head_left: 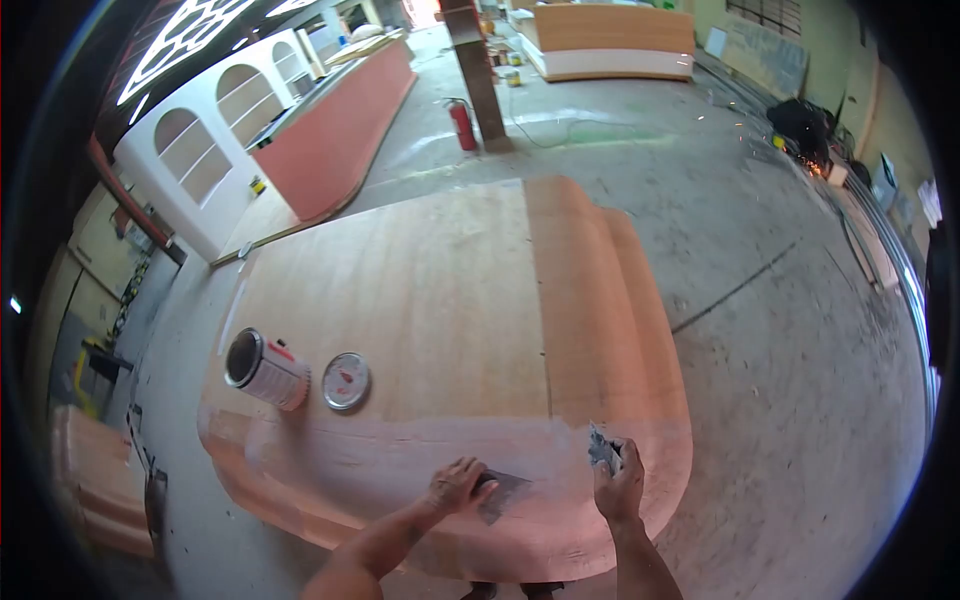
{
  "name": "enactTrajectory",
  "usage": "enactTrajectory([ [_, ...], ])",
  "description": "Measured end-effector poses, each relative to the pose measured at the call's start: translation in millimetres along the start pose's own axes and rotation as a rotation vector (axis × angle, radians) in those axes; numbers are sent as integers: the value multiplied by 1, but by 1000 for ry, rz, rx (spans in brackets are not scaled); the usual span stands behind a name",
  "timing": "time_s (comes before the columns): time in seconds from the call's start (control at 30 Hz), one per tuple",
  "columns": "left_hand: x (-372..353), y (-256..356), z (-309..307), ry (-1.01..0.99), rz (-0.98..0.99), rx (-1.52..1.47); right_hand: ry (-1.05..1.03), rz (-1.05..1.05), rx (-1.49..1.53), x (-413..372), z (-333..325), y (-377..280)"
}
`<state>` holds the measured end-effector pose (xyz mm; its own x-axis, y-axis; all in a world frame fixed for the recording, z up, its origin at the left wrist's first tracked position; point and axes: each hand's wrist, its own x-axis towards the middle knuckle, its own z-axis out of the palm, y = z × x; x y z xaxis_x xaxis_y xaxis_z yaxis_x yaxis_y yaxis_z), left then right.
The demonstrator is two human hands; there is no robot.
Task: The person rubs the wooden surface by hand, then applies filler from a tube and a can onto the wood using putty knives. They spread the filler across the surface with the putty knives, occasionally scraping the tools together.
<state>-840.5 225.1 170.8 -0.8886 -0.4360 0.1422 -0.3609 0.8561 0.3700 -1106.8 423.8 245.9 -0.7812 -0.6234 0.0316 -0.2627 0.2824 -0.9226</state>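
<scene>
My left hand [458, 485], fingers closed, grips a dark flat plate [508, 495] low over the pinkish, filler-smeared near edge of a large wooden panel [440, 270]. To its right, my right hand [620, 480] is closed round a small scraper [600, 446] smeared with grey paste, its blade pointing up and away from me. On the panel's left side stands an open tin can [275, 372], its dark inside showing. Beside the can lies a round metal lid [346, 382] with reddish paste on it.
Beyond the panel, a red fire extinguisher [461, 124] stands by a brown post [474, 70]. A long pink counter [335, 140] and white arched shelves [190, 160] are at the back left. Sparks fly near a dark crouching figure [803, 128] at the right, beside long metal strips [905, 290].
</scene>
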Motion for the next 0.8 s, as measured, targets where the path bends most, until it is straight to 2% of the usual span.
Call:
enactTrajectory([
  [0.07,-1,-5,3,-14,-22,-102,-39,61,155,5,30,-4],
  [0.17,-11,-15,-9,49,-369,-415,-31,243,499,14,77,9],
  [0.27,-11,-26,-50,252,-812,-988,-109,507,556,26,105,-16],
  [0.33,-14,-63,-44,518,-764,-884,-106,456,617,40,136,1],
  [0.4,-19,-81,-66,482,-922,-940,-134,545,713,48,148,-23],
  [0.47,-12,-96,-80,388,-1102,-1042,-220,544,955,55,156,-39],
  [0.57,8,-96,-91,519,-934,-1237,-110,506,429,43,146,-30],
  [0.6,11,-109,-82,442,-964,-1290,-205,433,235,38,132,-22],
  [0.63,12,-107,-83,450,-949,-1333,-295,362,40,24,110,-5],
  [0.7,22,-99,-84,454,-910,-1415,-418,114,-326,-13,65,68],
  [0.77,15,-89,-80,529,-979,-1203,-472,163,-462,-74,1,74],
  [0.8,3,-86,-79,497,-948,-1099,-510,153,-489,-101,-33,85],
])
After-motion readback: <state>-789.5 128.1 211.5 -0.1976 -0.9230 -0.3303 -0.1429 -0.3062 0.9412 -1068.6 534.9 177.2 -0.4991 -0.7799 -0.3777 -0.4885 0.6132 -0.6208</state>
